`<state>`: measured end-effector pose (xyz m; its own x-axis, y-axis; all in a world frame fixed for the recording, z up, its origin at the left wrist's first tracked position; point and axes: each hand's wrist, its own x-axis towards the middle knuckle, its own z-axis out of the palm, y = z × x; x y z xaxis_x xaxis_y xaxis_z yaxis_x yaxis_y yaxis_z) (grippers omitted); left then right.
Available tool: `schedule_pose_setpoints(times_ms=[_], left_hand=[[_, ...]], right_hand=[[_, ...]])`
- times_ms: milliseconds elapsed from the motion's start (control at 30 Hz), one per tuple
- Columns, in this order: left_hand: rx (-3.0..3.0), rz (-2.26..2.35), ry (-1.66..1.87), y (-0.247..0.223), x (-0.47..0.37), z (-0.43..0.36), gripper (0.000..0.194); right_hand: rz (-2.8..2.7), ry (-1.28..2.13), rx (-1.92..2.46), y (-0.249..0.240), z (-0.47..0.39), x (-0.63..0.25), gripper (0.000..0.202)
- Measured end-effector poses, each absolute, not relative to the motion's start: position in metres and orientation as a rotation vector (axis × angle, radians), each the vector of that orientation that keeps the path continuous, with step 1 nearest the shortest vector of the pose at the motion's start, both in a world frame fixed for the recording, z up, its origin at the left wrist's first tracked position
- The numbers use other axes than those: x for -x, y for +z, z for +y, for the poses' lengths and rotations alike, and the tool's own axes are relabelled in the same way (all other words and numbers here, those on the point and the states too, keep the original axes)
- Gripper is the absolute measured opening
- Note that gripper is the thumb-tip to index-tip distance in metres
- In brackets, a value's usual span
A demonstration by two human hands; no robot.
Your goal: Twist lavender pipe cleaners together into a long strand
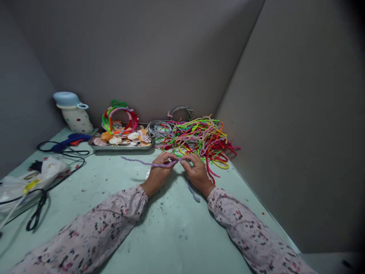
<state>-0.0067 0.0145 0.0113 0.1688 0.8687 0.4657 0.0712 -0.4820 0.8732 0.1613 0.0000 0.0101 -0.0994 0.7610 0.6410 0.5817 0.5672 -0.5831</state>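
Both hands meet above the middle of the table, fingertips nearly touching. A lilac pipe cleaner (137,161) is pinched in my left hand (159,171), one end sticking out to the left. My right hand (197,174) is closed in a pinch on the same lilac strand at the fingertips. Below the right palm hangs another lilac length (194,192); whether it is the same piece is hidden. A bit of green shows just behind the fingertips. Beside the left hand, a small white round object (147,174) is partly covered.
Behind the hands stand a metal tray (122,148) of seashells (132,136) with colourful fuzzy hoops (107,121), coiled grey wire (159,129) and a heap of pipe cleaners (199,133). At left are a bottle (76,120), black cables (41,207) and a plastic bag (54,171). Grey partitions enclose the table.
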Motion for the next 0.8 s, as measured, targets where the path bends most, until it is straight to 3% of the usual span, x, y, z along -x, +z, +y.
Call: schedule_pose_setpoints(times_ms=[800], left_hand=[[-1.621,0.839,1.377,0.0100,0.0065,0.0168,0.011]], right_hand=[[-1.778,0.227,1.107,0.0091,0.0007,-0.1619,0.012]])
